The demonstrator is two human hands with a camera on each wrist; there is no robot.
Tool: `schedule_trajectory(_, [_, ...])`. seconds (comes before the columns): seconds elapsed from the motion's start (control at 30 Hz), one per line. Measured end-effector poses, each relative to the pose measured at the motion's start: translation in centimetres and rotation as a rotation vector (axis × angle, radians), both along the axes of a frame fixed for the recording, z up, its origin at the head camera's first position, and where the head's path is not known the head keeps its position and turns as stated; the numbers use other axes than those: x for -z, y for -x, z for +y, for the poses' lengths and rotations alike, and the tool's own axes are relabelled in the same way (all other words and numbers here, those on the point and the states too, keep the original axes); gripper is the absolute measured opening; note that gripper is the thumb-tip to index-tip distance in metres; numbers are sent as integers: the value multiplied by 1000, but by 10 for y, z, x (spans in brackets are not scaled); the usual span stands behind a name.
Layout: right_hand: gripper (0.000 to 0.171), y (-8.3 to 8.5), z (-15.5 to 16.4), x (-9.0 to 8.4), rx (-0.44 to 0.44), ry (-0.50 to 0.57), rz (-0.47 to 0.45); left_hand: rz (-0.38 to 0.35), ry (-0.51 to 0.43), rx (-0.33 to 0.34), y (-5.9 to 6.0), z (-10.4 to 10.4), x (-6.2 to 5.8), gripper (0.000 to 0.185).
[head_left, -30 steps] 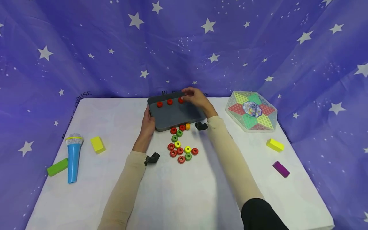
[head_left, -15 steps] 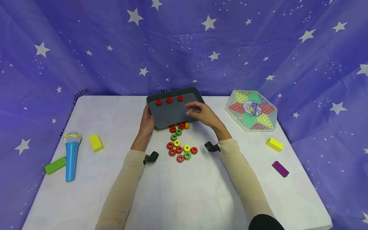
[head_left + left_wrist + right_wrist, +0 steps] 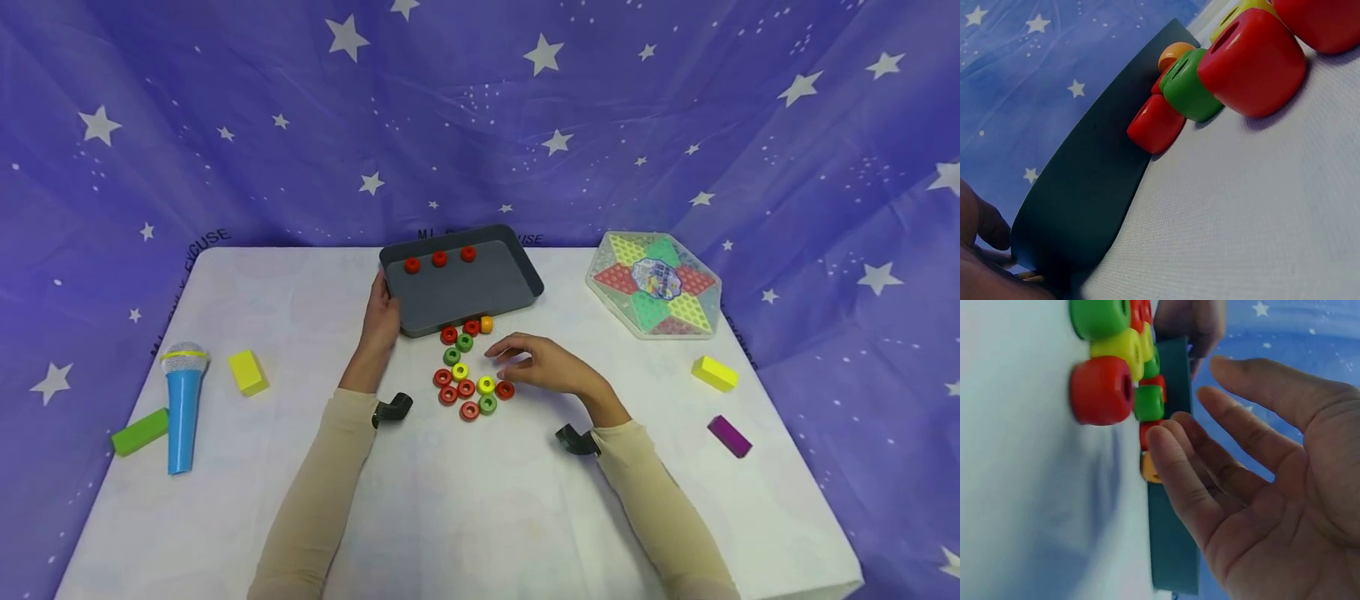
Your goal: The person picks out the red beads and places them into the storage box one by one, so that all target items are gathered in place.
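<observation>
A dark grey tray (image 3: 480,287) lies at the table's far middle with three red rings (image 3: 439,259) in a row along its far side. My left hand (image 3: 381,321) grips the tray's left edge; its fingers (image 3: 975,250) show by the tray (image 3: 1085,200) corner. Several red, green and yellow rings (image 3: 467,377) lie loose in front of the tray. My right hand (image 3: 525,360) hovers just right of them, fingers relaxed and holding nothing. In the right wrist view my right hand's palm (image 3: 1241,462) faces a red ring (image 3: 1102,390) and the tray (image 3: 1172,550) edge.
At the left lie a blue toy microphone (image 3: 182,408), a yellow block (image 3: 247,371) and a green block (image 3: 140,431). On the right are a hexagonal checkers board (image 3: 652,286), a yellow block (image 3: 715,373) and a purple block (image 3: 729,436). Starry purple cloth hangs behind.
My right hand left the third red ring at the tray's far side and drew back toward me, down to the loose rings. The left hand kept hold of the tray.
</observation>
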State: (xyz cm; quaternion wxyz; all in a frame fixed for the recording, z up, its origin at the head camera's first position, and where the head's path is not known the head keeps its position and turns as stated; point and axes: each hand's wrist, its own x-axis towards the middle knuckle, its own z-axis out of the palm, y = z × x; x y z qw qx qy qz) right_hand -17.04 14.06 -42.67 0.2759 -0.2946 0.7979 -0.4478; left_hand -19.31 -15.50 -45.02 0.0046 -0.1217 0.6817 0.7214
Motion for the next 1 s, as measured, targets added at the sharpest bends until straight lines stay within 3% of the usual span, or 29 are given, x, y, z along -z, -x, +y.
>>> schedule_trajectory(0.17, [39,-9,9,5,-4,-38,3,1,-8,-19,10,-5,15,63])
schedule_trajectory(0.3, [40,-13,14,13,-7,-35,-3,-3,11,-27,12,-5,19,62])
schedule_trajectory(0.57, [40,-24,12,26,-10,-22,5,-8,41,-35,12,-4,22,62])
schedule_trajectory(1.0, [32,-34,8,31,75,-19,32,-4,34,-33,10,-2,23,62])
